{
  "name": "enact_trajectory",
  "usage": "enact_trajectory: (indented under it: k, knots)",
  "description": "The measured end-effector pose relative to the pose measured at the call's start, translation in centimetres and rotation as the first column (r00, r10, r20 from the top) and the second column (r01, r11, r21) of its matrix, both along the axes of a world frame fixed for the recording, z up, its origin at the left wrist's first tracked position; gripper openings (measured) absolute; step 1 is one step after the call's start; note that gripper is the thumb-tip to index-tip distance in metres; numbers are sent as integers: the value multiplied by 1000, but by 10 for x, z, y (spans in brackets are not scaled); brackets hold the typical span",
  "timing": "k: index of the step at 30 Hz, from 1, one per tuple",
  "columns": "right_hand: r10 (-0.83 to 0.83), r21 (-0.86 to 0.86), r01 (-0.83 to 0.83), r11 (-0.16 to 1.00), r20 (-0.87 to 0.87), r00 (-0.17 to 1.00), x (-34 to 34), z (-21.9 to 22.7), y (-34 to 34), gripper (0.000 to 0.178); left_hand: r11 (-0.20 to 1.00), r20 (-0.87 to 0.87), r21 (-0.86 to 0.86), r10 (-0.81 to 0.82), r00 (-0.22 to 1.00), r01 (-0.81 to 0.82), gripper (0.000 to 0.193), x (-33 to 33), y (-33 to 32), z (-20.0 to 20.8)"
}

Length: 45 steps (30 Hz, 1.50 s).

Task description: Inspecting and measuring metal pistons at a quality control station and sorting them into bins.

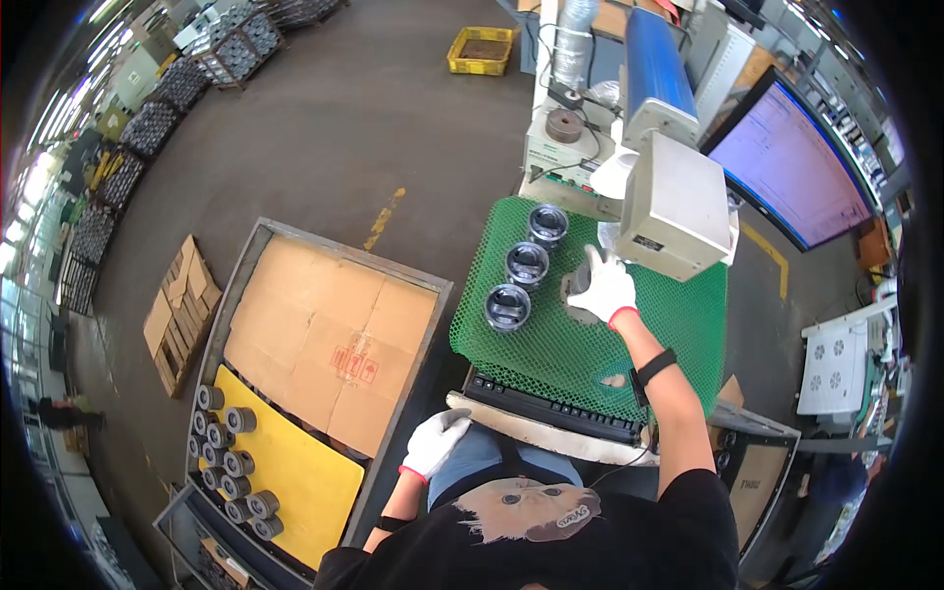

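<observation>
My right hand point(604, 287), in a white glove with a red cuff, is closed around a grey metal piston point(580, 280) on the green mesh mat point(551, 349). The glove hides much of that piston. To its left, three dark, shiny pistons stand in a slanting row: a far piston point(548, 225), a middle piston point(526, 265) and a near piston point(507, 308). My left hand point(437, 444), gloved the same way, lies by my thigh at the table's front edge. It holds nothing, its fingers loosely extended.
A boxy white machine head point(678, 206) with a blue cylinder point(657, 69) overhangs the mat. A monitor point(796, 162) stands right, and a black keyboard point(551, 405) lies under the mat's front. At left, a cart holds cardboard point(324, 324) and several grey pistons point(236, 462) on a yellow sheet point(305, 472).
</observation>
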State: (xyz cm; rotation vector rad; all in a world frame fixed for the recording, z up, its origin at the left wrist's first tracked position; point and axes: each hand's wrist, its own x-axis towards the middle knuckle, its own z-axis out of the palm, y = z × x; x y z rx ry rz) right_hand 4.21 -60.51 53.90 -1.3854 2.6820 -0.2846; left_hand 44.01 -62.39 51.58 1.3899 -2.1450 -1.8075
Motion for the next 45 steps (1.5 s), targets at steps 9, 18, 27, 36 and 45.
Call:
enact_trajectory:
  k: [9,18,27,36,45]
  knots:
    - [179,-267,-168,949,19,984,-3,33,40,82,846,-257,480,388,885,-231,50,-45,29,-3]
    - [507,-287,-443,849,205,838,89,106,137,77,286,-158,952,762,628,-107,52,-194,85,42]
    - [67,-69,212,975,998,15,39,71,170,37,33,-197,957,800,566,287,50,-168,90,39]
    - [99,235,397,887,743,-662,103,-1,128,33,40,-52,999,673,738,35,55,-130,31,-25]
    - [548,-157,-528,835,144,824,159,-28,31,23,120,201,959,354,913,-257,75,-72,-31,-64]
